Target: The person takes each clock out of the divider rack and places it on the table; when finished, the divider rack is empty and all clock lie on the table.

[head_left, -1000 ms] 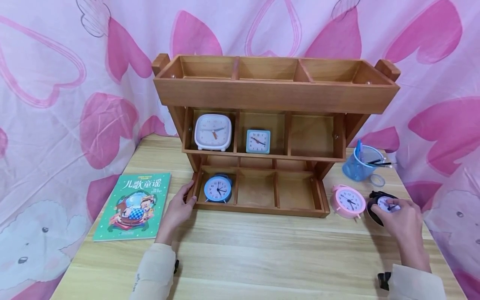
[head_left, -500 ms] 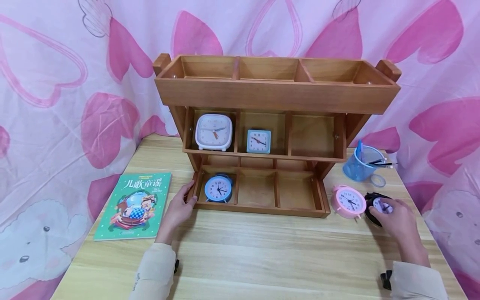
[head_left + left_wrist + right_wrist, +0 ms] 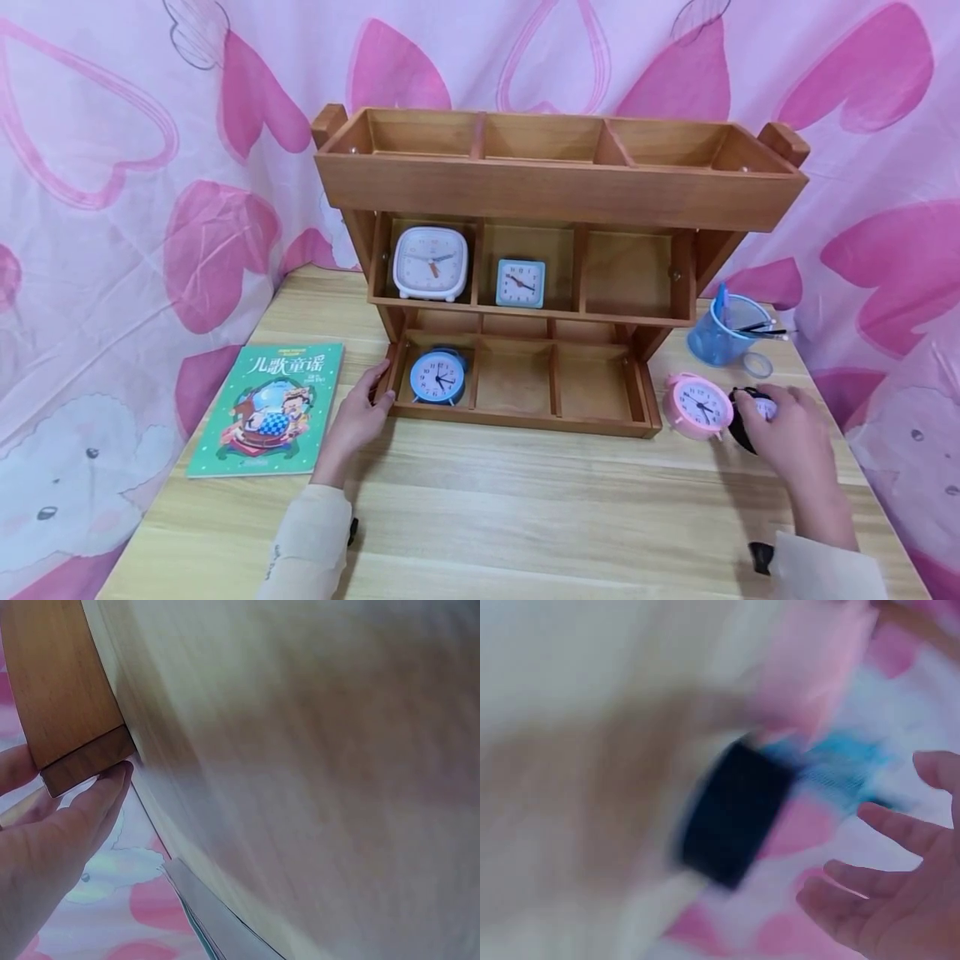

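Observation:
A wooden three-tier shelf [image 3: 558,187] with divided compartments stands on the table. My left hand [image 3: 360,421] grips the left end of its lowest tier; the left wrist view shows the thumb and fingers on either side of the wooden end. My right hand [image 3: 798,433] is over a black alarm clock [image 3: 741,421], partly hidden in the head view. In the right wrist view its fingers are spread, apart from the blurred black clock [image 3: 736,814]. A pink alarm clock [image 3: 697,406] stands just left of it. A blue alarm clock [image 3: 437,377] sits in the lowest tier's left compartment.
A white clock [image 3: 431,262] and a small light-blue square clock [image 3: 520,283] occupy the middle tier. Behind the pink clock are a blue mesh pen holder [image 3: 716,337] and a roll of tape [image 3: 757,364]. A green book [image 3: 266,408] lies at left.
My right hand has shifted slightly over the black clock, covering more of its face. The left hand stays at the shelf. The clocks stay about where they were.

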{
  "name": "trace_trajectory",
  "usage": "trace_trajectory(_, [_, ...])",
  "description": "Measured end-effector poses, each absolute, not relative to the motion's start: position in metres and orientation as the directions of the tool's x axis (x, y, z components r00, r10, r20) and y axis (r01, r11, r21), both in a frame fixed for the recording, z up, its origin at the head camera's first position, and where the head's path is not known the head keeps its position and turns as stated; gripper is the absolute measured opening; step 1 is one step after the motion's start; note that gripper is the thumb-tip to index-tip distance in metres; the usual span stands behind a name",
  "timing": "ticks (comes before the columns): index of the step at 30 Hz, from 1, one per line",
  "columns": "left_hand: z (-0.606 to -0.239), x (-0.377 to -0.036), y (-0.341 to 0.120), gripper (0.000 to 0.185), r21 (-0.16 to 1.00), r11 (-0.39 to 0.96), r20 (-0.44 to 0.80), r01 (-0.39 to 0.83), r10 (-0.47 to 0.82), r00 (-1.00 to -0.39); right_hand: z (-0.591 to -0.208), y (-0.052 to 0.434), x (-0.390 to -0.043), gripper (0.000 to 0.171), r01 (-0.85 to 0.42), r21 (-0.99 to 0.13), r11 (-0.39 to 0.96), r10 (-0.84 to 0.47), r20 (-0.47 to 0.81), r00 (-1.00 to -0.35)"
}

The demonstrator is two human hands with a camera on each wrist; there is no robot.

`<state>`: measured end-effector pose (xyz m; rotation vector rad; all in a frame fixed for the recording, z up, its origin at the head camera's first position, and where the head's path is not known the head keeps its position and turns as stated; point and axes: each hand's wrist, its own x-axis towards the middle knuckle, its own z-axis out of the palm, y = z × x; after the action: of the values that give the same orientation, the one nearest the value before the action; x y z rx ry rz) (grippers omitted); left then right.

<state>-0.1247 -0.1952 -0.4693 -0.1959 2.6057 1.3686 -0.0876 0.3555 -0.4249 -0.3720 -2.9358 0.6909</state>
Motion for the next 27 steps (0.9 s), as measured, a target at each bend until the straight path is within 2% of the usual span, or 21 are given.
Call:
trace_trajectory(4, [-0.468,-0.124,-0.197,0.056,0.796,0.566,-0.235,-0.213,-0.035,-0.971,-0.411,0.289,-0.092,0.038,-0.045,-0.514,0.857,0.117,0.279,-0.953])
trace_trajectory(9, [-0.469,-0.125,-0.197,0.057,0.803,0.558,-0.231,-0.206,-0.027,-0.973,-0.42,0.189,-0.102,0.037,-0.22,-0.575,0.788,-0.061,0.282,-0.957])
trace_trajectory(14, [-0.471,-0.125,-0.195,0.057,0.809,0.555,-0.218,-0.192,-0.019,-0.976,-0.437,0.096,-0.115,0.046,-0.289,-0.6,0.746,-0.196,0.218,-0.956])
trace_trajectory(18, [-0.472,-0.124,-0.195,0.056,0.817,0.544,-0.215,-0.192,-0.021,-0.976,-0.446,0.041,-0.13,0.054,-0.33,-0.581,0.744,-0.269,0.191,-0.944])
trace_trajectory(22, [-0.473,-0.124,-0.195,0.057,0.822,0.542,-0.191,-0.173,-0.024,-0.981,-0.457,0.004,-0.145,0.065,-0.307,-0.471,0.827,-0.293,0.105,-0.95])
trace_trajectory(27, [-0.473,-0.125,-0.196,0.057,0.82,0.551,-0.175,-0.156,-0.018,-0.984,-0.466,-0.024,-0.155,0.078,-0.219,-0.296,0.93,-0.222,0.024,-0.975])
